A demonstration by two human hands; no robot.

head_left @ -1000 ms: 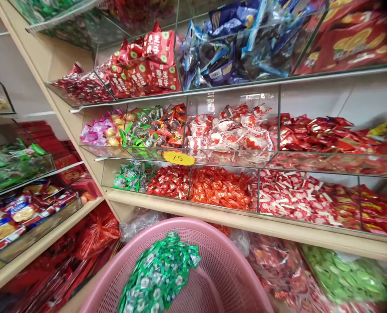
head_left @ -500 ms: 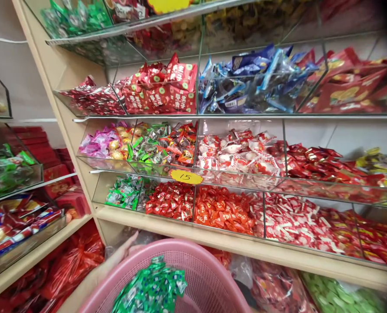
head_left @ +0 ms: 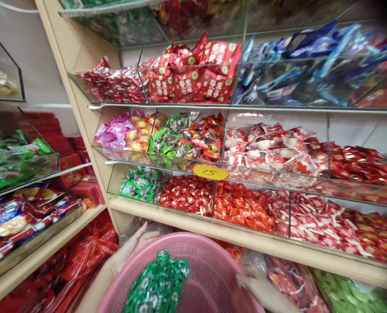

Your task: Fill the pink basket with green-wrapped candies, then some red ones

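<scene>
A pink plastic basket (head_left: 206, 254) fills the bottom middle of the view, with a heap of green wrapped candies (head_left: 157, 289) inside it. My left hand (head_left: 133, 245) lies along the basket's left outer rim, fingers stretched out and pointing up toward the shelf. My right hand (head_left: 257, 284) is at the basket's right rim, blurred, its fingers hard to make out. Just above the basket, a clear bin on the lowest shelf holds green candies (head_left: 139, 184) and red candies (head_left: 188, 198).
Wooden shelving (head_left: 213, 228) carries clear bins of wrapped sweets, red, pink, blue and white, with a yellow "15" price tag (head_left: 209, 172). A second shelf unit (head_left: 33, 248) stands at left. Bagged stock lies under the shelves, red (head_left: 89, 245) and green (head_left: 346, 293).
The view shifted left and down slightly. My left hand rose further along the basket's left rim, and my right hand came into view at its right side.
</scene>
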